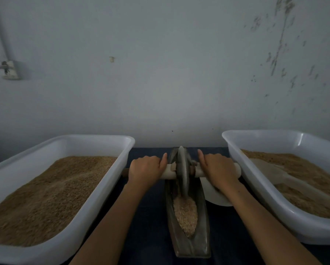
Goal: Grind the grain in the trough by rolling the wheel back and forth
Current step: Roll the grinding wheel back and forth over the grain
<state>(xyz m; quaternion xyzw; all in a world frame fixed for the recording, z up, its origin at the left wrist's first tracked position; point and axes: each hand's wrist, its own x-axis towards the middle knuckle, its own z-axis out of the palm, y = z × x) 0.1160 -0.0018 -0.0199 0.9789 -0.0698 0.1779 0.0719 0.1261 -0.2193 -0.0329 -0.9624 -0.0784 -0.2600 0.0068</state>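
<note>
Dark counter noted; each grip, left hand (pixel 145 169) and right hand (pixel 216 168), clasps axle (pixel 168 172); press evenly, keeping wheel (pixel 182 169) centred in trough (pixel 202 226).

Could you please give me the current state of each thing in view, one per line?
left hand: grips the axle handle.
right hand: grips the axle handle.
wheel: upright in the trough, at its far end.
trough: holds crushed grain near its middle.
left tub: filled with grain.
right tub: partly filled, a pale scoop lying in it.
</note>
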